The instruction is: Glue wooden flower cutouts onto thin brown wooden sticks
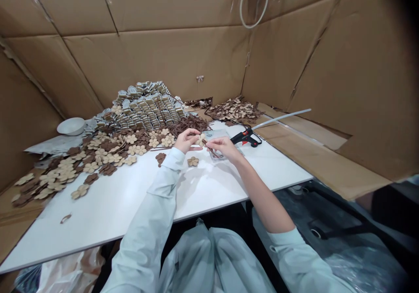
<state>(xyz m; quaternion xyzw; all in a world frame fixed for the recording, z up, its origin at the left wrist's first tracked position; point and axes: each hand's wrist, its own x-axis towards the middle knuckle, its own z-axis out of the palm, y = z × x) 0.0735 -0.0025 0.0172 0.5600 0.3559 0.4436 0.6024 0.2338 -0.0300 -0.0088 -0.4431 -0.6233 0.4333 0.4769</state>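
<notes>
Currently, I read the left fingers (193, 132) as pinching a cream flower piece (202, 139); the right fingers (214, 145), just beside it, pinch brown strips (214, 153). Step in hand: apparently alignment. Any next move calls for steady opposing grips.

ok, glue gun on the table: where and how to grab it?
I'd take the glue gun by its black handle, coming from the near right. It seems to lie on its side, handle angled toward that side, red trigger beside it. Avoid the front end by the right hand and the long glue stick jutting from the back.
</notes>
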